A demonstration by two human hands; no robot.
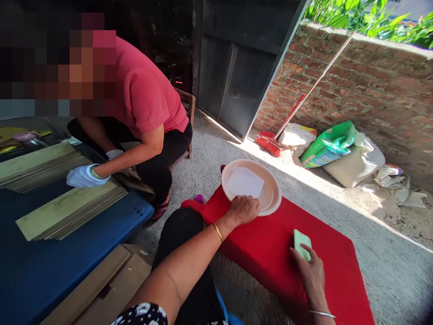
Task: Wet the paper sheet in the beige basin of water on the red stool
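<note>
The left hand (245, 210) lies at the near rim of a pale pink basin (273, 192), fingers curled in and pressed together; whether they pinch the rim or the white sheet (241, 180) lying in the basin, I cannot tell. The visible face of that sheet looks plain. The right hand (313, 266) has its thumb and fingers spread around the near half of a pale green phone-like slab (302, 243), which sits over the red worktop (331, 239); how firmly it is held does not show. The basin stands at the far end of that same worktop.

On the left, a person in a pinkish-red top (149, 90) sits bent over a blue worktop (20, 266), one white-gloved hand (86, 176) by the stacks of long, pale boards (72, 212). A cardboard box (111, 280) stands just beside that worktop.

Against the brick wall (372, 90) lies a green bag (326, 144) with pale printing (too small to read from here), beside a cream sack (358, 164). A white bag (297, 135) with an orange patch rests near a red broom head (270, 145).
</note>
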